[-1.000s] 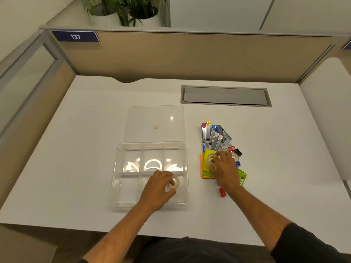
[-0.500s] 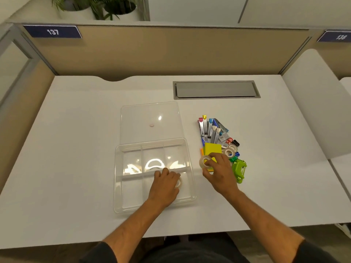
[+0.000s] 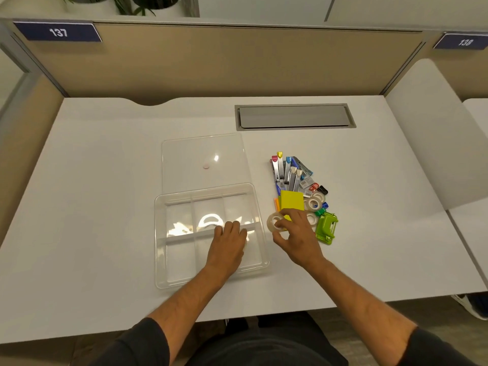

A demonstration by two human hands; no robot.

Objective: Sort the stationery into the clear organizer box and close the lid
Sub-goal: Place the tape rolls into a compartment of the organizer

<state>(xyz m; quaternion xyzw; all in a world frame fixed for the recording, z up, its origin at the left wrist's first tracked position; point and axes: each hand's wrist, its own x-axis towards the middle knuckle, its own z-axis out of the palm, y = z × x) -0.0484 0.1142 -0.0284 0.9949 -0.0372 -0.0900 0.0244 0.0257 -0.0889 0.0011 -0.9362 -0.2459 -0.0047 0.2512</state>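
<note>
1. Clear organizer box (image 3: pixel 169 270): lower centre of frame on the white desk (image 3: pixel 92 207), rounded-corner rectangle of glossy transparent plastic, long axis running left to right across the frame, open top facing up. Split by thin clear dividers into a far row and a near row of compartments; bright glare on the floor of the far row.
2. Lid (image 3: pixel 203 157): flat, clear, rounded rectangle, lying just beyond the box's far edge, touching or nearly so; small pinkish disc near its middle.
3. Left hand (image 3: pixel 228 247): palm down inside the box, over the near-right compartment, fingers close together and reaching to the cross divider. Whether anything sits under the palm: cannot tell.
4. Right hand (image 3: pixel 297 236): just right of the box, above the desk, thumb and fingers pinching a tape roll (image 3: pixel 275 222), a translucent ring with its hole facing roughly up toward the camera.
5. Stationery pile (image 3: pixel 295 178): right of centre, fanned out with long axes pointing toward the upper part of the frame. Metallic staplers with coloured tips at the far end; a square yellow sticky-note pad (image 3: pixel 291 200) in the middle; more tape rolls (image 3: pixel 314 203) beside it; a glossy green hole punch (image 3: pixel 327 227) at the near right edge, close to the right hand.
6. Grey recessed cable tray (image 3: pixel 294 117): upper centre, long axis left to right.
</note>
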